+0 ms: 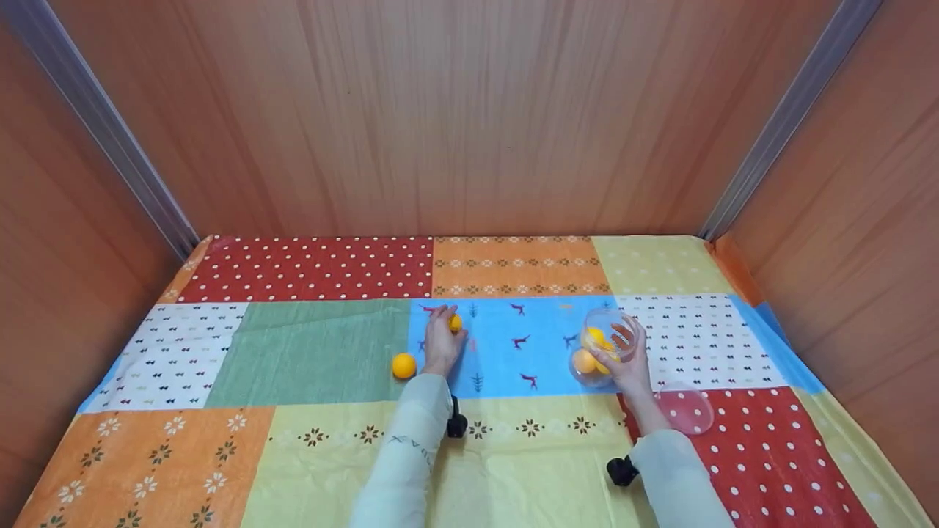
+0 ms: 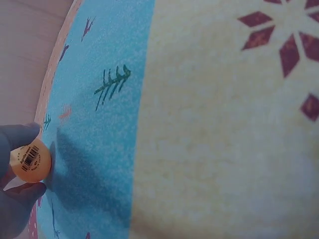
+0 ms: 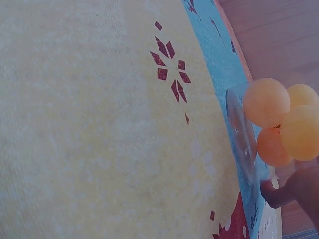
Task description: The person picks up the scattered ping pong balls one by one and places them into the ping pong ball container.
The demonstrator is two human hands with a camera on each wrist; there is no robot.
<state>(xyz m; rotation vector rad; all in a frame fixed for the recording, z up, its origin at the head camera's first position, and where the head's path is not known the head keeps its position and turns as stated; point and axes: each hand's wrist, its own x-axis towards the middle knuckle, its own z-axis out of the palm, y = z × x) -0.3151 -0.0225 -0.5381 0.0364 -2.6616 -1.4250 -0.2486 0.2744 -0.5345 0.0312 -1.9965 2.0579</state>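
Jar (image 1: 601, 317) in right hand's (image 1: 627, 367) grip is holding balls (image 3: 266, 103), centre-right; left hand (image 1: 443, 343) is pinching another ball (image 2: 32, 163) (loose ball (image 1: 403, 366) apparently remaining, lower centre).

Your head view is bright, and the light spreads evenly over the cloth (image 1: 330, 345). Your wrist views look dimmer and milky. In the left one, you see a soft, dark shadow (image 2: 82, 177) beside the orange ball (image 2: 31, 168). In the right one, the clear tub (image 3: 242, 142) shines faintly and the cloth looks fuzzy.
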